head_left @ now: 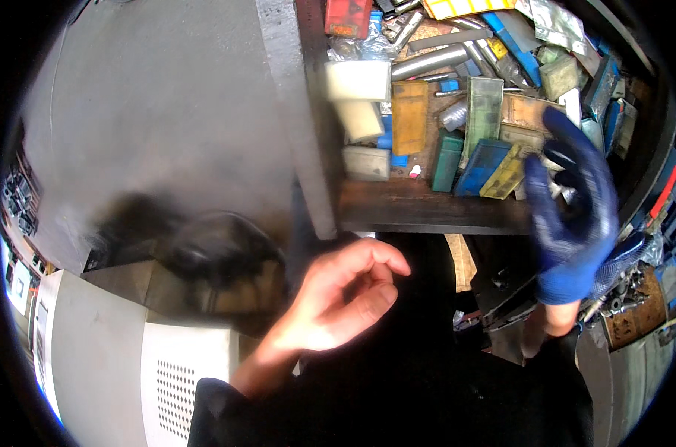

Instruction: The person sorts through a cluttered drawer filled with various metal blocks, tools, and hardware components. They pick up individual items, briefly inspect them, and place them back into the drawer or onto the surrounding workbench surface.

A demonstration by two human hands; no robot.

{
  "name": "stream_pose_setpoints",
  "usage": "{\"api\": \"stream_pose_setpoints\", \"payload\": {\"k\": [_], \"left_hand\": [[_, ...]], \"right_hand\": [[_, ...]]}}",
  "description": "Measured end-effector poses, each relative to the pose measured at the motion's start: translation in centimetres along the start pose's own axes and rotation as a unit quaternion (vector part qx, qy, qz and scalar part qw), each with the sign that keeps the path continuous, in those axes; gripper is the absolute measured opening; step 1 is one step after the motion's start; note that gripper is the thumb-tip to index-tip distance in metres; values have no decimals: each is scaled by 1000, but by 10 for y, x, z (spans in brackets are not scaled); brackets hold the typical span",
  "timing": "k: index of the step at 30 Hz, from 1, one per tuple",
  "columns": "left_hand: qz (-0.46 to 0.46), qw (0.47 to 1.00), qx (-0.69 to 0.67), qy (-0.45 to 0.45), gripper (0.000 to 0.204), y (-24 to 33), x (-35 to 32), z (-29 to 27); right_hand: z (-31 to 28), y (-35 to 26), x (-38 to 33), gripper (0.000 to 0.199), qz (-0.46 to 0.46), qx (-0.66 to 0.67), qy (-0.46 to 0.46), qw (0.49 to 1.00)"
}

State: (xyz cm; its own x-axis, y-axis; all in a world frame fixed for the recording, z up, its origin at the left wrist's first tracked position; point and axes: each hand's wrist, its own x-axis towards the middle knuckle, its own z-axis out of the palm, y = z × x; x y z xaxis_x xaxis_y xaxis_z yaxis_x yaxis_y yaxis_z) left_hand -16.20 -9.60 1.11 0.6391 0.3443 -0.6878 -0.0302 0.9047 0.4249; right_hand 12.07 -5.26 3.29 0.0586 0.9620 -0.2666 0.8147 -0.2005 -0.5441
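Observation:
My left hand (347,298) is bare and hangs in front of my dark clothing, near the front edge of an open drawer (427,211). Its fingers curl loosely, with a gap between thumb and forefinger and nothing visible between them. A blue work glove covers my right hand (576,201), held over the drawer's right front corner with thumb and fingers apart, holding nothing. Nearest to it lie a dirty yellow plastic case (503,173), a blue case (482,167) and an orange-brown case (528,112). The gloved fingers hide some small items beneath.
Other cases fill the drawer, among them a green one (447,160), an amber one (409,118) and a red one (348,16), with metal rods (430,62) behind. A grey metal surface (159,97) extends left. A tray of metal parts (636,316) stands right.

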Motion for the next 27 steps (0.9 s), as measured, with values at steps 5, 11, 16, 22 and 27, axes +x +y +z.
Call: {"api": "stream_pose_setpoints", "payload": {"k": [5, 11, 16, 22, 27], "left_hand": [[13, 1000, 18, 2, 26, 7, 1, 1], [48, 999, 1, 14, 23, 1, -3, -8], [53, 999, -6, 8, 22, -1, 1, -8], [59, 998, 14, 5, 23, 3, 1, -9], [50, 999, 9, 18, 22, -2, -1, -11]], "right_hand": [[75, -15, 29, 55, -133, -203, -62, 968], [91, 10, 9, 55, -160, -207, -51, 964], [80, 1, 3, 61, -138, -194, -104, 966], [82, -2, 4, 58, -139, -232, -168, 948], [72, -8, 13, 52, -155, -167, -105, 968]]}}
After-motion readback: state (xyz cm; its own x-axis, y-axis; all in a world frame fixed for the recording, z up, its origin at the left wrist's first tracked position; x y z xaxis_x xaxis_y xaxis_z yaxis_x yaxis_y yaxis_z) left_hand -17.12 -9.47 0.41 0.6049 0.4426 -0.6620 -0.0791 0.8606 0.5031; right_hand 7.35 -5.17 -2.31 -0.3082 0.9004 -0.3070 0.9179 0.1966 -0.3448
